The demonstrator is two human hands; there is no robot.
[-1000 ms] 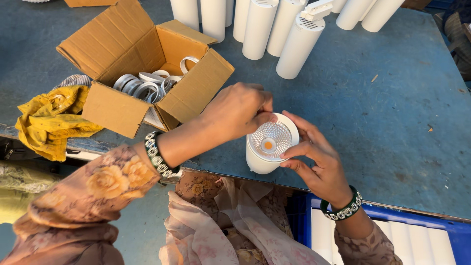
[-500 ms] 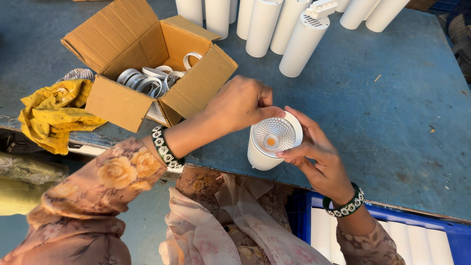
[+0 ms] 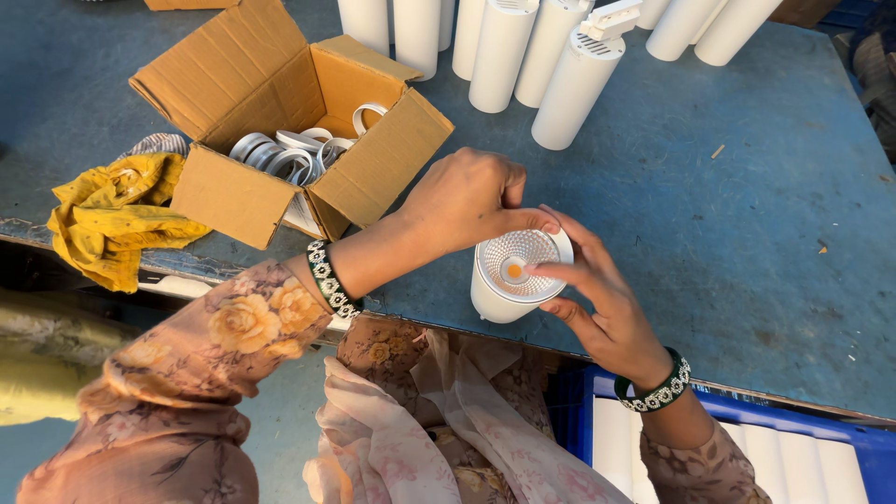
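Both hands [image 3: 523, 243] grip smooth white cylindrical lamp [image 3: 511, 277].

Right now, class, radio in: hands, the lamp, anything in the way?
Left hand and right hand both grip the white lamp housing, reflector up. Open cardboard box close beside left wrist.

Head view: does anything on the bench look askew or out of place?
Mostly tidy. One white cylinder in the back row leans askew against its upright neighbours, and a crumpled yellow cloth hangs over the blue table edge beside the cardboard box.

White cylindrical lamp [image 3: 509, 280], upright (reflector showing), held
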